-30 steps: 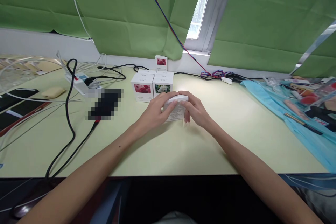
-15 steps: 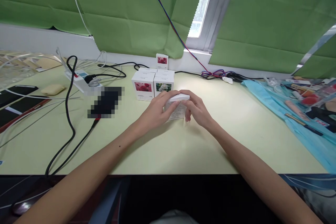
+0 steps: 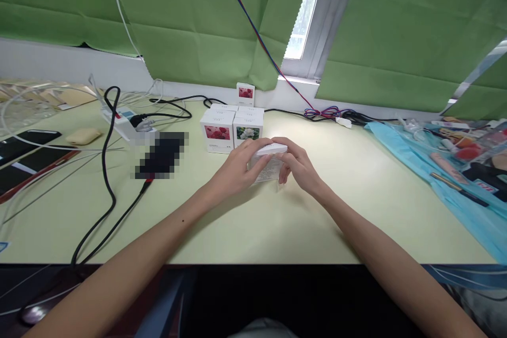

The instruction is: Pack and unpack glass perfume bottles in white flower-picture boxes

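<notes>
Between my hands a small white box (image 3: pixel 270 170) stands on the table, its side of fine print facing me. My left hand (image 3: pixel 240 165) wraps the box from the left, thumb on the near upper edge and fingers over the top. From the right, my right hand (image 3: pixel 300 168) grips the upper part, with thumb and forefinger at the top and the other fingers curled by the right side. A thin pale flap (image 3: pixel 279 186) shows below those fingers. Just behind stand several similar boxes, one with red flowers (image 3: pixel 218 137) and one with a white flower (image 3: pixel 247 136).
A smaller flower box (image 3: pixel 245 94) is against the wall. On the left are a power strip (image 3: pixel 121 124), a blurred-out dark device (image 3: pixel 162 156), a black cable (image 3: pixel 105 169) and phones (image 3: pixel 35 158). A blue sheet (image 3: pixel 447 190) with a pen and clutter covers the right side.
The thin flap under my right fingers sticks out a little more. Both hands keep their hold on the box, and the whole view has shifted slightly.
</notes>
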`<state>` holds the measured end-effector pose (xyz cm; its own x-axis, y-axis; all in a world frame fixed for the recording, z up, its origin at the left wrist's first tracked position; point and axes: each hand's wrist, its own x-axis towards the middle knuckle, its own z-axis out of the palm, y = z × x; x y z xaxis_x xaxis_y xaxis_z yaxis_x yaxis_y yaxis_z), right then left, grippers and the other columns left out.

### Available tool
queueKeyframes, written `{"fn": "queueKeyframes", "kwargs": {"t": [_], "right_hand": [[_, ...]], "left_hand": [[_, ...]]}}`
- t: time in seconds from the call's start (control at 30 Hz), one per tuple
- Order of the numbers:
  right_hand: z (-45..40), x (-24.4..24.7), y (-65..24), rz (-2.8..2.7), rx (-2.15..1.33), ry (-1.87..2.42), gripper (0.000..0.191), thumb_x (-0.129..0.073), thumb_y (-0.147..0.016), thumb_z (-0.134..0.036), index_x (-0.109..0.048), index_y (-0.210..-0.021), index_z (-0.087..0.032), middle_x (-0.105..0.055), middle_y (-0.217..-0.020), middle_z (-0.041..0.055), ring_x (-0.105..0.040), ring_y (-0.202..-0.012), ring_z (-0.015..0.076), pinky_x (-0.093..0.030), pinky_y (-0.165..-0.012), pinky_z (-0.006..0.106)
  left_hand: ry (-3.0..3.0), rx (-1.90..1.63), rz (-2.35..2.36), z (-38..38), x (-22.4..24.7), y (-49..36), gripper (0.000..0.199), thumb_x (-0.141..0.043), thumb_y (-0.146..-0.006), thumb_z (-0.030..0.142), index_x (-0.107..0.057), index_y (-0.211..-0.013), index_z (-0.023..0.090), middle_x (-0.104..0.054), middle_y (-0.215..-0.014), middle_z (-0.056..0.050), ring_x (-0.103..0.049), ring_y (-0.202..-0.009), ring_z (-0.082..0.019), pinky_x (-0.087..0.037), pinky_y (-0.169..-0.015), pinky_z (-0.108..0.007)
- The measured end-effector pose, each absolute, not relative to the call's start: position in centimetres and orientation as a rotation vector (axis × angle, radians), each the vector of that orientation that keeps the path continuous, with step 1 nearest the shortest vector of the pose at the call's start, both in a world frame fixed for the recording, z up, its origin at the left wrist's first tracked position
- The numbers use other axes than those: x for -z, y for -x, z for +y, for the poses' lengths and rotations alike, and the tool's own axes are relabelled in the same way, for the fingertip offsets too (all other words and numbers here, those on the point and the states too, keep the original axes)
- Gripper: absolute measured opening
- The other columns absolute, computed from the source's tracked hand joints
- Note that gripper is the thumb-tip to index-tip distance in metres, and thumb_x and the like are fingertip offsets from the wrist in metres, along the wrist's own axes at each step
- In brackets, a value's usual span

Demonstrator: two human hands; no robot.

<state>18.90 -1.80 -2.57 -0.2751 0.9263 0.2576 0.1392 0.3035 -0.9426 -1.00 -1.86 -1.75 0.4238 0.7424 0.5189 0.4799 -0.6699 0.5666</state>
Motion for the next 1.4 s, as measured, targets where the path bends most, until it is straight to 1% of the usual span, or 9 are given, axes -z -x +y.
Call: {"fn": "queueKeyframes", "kwargs": {"t": [0.27, 0.5, 0.7, 0.77, 0.87, 1.0, 1.13, 1.3, 1.4], "right_hand": [[-1.9, 2.4, -18.9, -1.645, -1.093, 0.974, 0.041, -0.055, -0.09, -0.039, -0.058, -0.128, -0.025, -0.058, -0.073, -0.0051, -0.059, -0.042, 0.0126, -0.052, -0.042, 0.029], [-1.9, 2.3, -18.9, -1.644, -1.099, 0.952, 0.042, -0.055, -0.089, -0.041, -0.059, -0.127, -0.024, -0.063, -0.088, -0.0014, -0.059, -0.041, 0.0109, -0.051, -0.041, 0.03], [-1.8, 2.6, -18.9, -1.66, -1.075, 0.915, 0.042, -0.056, -0.086, -0.032, -0.058, -0.127, -0.024, -0.065, -0.106, 0.0012, -0.056, -0.045, 0.0068, -0.054, -0.042, 0.026], [-1.8, 2.6, -18.9, -1.674, -1.062, 0.906, 0.041, -0.057, -0.088, -0.033, -0.058, -0.128, -0.024, -0.065, -0.108, 0.0013, -0.056, -0.046, 0.006, -0.054, -0.042, 0.025], [-1.9, 2.6, -19.0, -1.698, -1.058, 0.914, 0.041, -0.06, -0.092, -0.043, -0.057, -0.13, -0.025, -0.065, -0.107, 0.0011, -0.057, -0.045, 0.0056, -0.054, -0.042, 0.025], [-1.8, 2.8, -18.9, -1.723, -1.018, 0.92, 0.046, -0.059, -0.095, -0.055, -0.057, -0.131, -0.027, -0.064, -0.096, -0.0007, -0.058, -0.042, 0.0061, -0.053, -0.04, 0.024], [-1.5, 3.2, -18.8, -1.698, -0.971, 0.92, 0.045, -0.057, -0.097, -0.058, -0.06, -0.129, -0.026, -0.065, -0.098, 0.0004, -0.057, -0.038, 0.005, -0.049, -0.035, 0.021], [-1.5, 3.4, -18.6, -1.668, -0.949, 0.911, 0.044, -0.058, -0.097, -0.057, -0.064, -0.126, -0.026, -0.067, -0.097, 0.0006, -0.057, -0.037, 0.0053, -0.049, -0.033, 0.021], [-1.5, 3.6, -18.5, -1.674, -0.909, 0.912, 0.042, -0.057, -0.098, -0.056, -0.064, -0.127, -0.026, -0.068, -0.095, 0.0002, -0.057, -0.037, 0.0057, -0.048, -0.033, 0.021]], "left_hand": [[-2.354, -1.108, 1.033, -1.7, 1.8, 1.0, 0.038, -0.047, -0.105, 0.043, -0.057, -0.139, 0.028, -0.067, -0.124, -0.005, -0.063, -0.107, -0.02, -0.049, -0.094, -0.035], [-2.356, -1.114, 1.027, -1.7, 1.9, 1.1, 0.038, -0.047, -0.105, 0.042, -0.057, -0.139, 0.029, -0.066, -0.128, -0.006, -0.063, -0.109, -0.021, -0.05, -0.093, -0.035], [-2.36, -1.105, 1.034, -1.6, 1.9, 1.0, 0.038, -0.047, -0.105, 0.042, -0.057, -0.138, 0.028, -0.066, -0.127, -0.006, -0.064, -0.109, -0.021, -0.05, -0.092, -0.035], [-2.364, -1.106, 1.04, -1.5, 2.0, 1.1, 0.038, -0.048, -0.105, 0.042, -0.057, -0.138, 0.028, -0.066, -0.127, -0.006, -0.064, -0.108, -0.021, -0.05, -0.09, -0.034], [-2.366, -1.107, 1.042, -1.6, 2.0, 1.1, 0.038, -0.047, -0.105, 0.042, -0.057, -0.138, 0.028, -0.066, -0.127, -0.005, -0.064, -0.107, -0.021, -0.051, -0.09, -0.034], [-2.355, -1.1, 1.021, -1.7, 1.9, 1.1, 0.039, -0.048, -0.105, 0.042, -0.055, -0.14, 0.028, -0.065, -0.13, -0.006, -0.063, -0.112, -0.021, -0.049, -0.096, -0.035], [-2.364, -1.112, 1.014, -1.6, 1.9, 1.1, 0.038, -0.048, -0.105, 0.04, -0.056, -0.139, 0.027, -0.066, -0.126, -0.006, -0.063, -0.106, -0.02, -0.05, -0.093, -0.034], [-2.402, -1.115, 1.036, -1.5, 2.1, 1.2, 0.039, -0.046, -0.105, 0.041, -0.056, -0.141, 0.029, -0.067, -0.113, -0.005, -0.062, -0.098, -0.02, -0.05, -0.09, -0.034], [-2.416, -1.108, 1.037, -1.5, 2.2, 1.3, 0.039, -0.045, -0.106, 0.041, -0.055, -0.142, 0.03, -0.066, -0.11, -0.005, -0.061, -0.096, -0.02, -0.049, -0.088, -0.034]]}}
